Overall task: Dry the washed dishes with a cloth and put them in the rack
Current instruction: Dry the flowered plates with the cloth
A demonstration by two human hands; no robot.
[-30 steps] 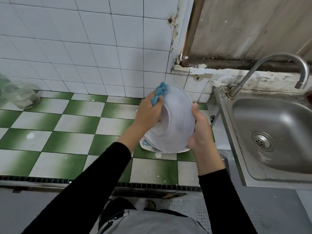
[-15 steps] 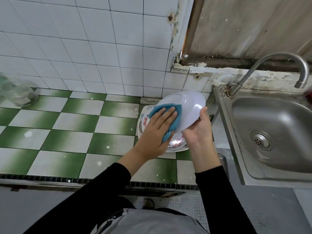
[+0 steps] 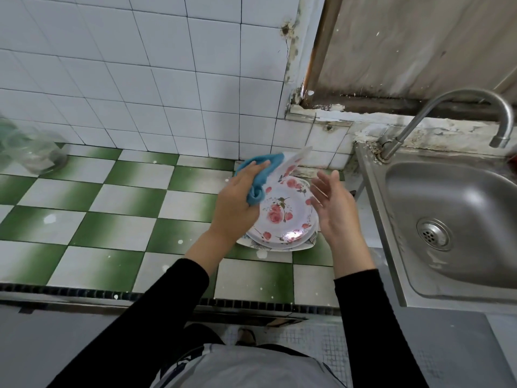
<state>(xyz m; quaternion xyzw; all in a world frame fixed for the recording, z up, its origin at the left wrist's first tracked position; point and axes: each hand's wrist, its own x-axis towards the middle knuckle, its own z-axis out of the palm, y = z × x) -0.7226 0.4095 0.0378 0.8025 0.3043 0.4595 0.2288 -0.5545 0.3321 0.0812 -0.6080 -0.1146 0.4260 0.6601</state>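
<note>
1. At the far left a blurred clear glass container (image 3: 33, 155) stands on the green-and-white checked tiled counter (image 3: 112, 219), close to the white tiled wall (image 3: 140, 79); its contents cannot be made out.
2. The left hand (image 3: 237, 203), in a black sleeve, is right of the counter's middle; its fingers (image 3: 258, 165) are curled round a crumpled blue cloth (image 3: 261, 177), gripping it.
3. The cloth lies against a plain white round plate (image 3: 298, 159); the plate is steeply tilted, rim up towards the wall; its lower part is hidden behind cloth and hand, so how it is held cannot be told.
4. Below it a stack of white plates printed with pink roses (image 3: 282, 217) lies flat on the counter, between the two hands; the bottom dish looks square-cornered.
5. The right hand (image 3: 333, 203) hovers just right of the stack, palm turned left; its fingers (image 3: 321, 177) are straight and spread, holding nothing.
6. Farthest right, a stainless-steel sink (image 3: 461, 191) with a round drain adjoins the counter; a curved steel tap (image 3: 447, 107) arches over it.
</note>
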